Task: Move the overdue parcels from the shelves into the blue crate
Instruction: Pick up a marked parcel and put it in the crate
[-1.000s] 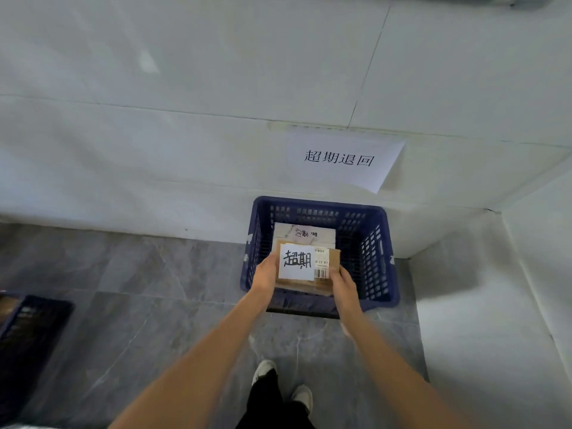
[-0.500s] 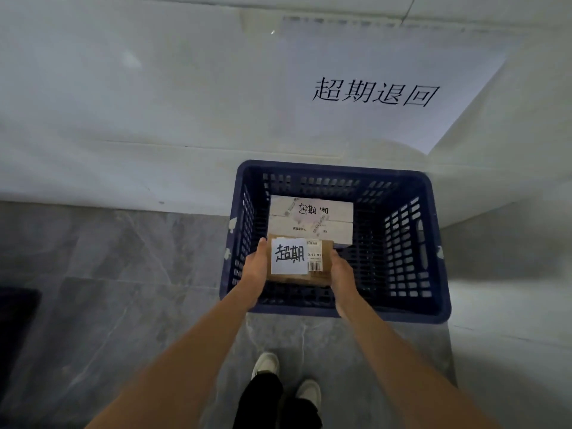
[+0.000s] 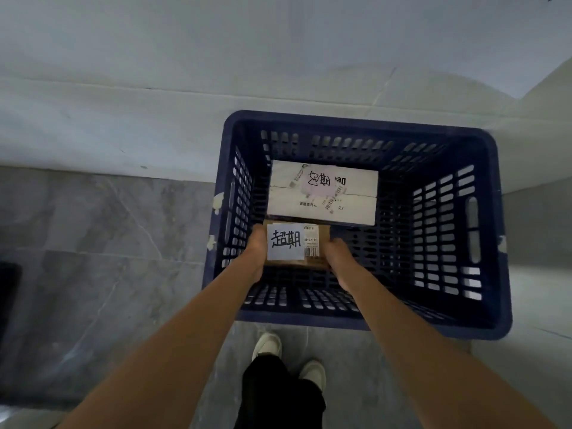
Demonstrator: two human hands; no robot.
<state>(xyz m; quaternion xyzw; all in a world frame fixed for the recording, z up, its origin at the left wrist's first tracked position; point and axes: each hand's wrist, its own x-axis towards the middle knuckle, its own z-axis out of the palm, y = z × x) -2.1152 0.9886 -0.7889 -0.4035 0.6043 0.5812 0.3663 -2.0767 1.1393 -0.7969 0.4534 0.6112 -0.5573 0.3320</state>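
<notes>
Floor: grey marbled tile floor on the left, meeting a pale wall at the far side.
My left hand: my left hand presses the left side of the small brown cardboard parcel, fingers closed against it.
Parcel in my grip: held between both my hands inside the dark blue slatted plastic crate, in its near-left part; a white handwritten label covers its top.
My right hand: my right hand clamps the parcel's right side.
Other parcel: a white flat cardboard box lies in the crate just beyond mine, toward the far wall.
My feet: white shoes on the floor near the crate's near rim.
</notes>
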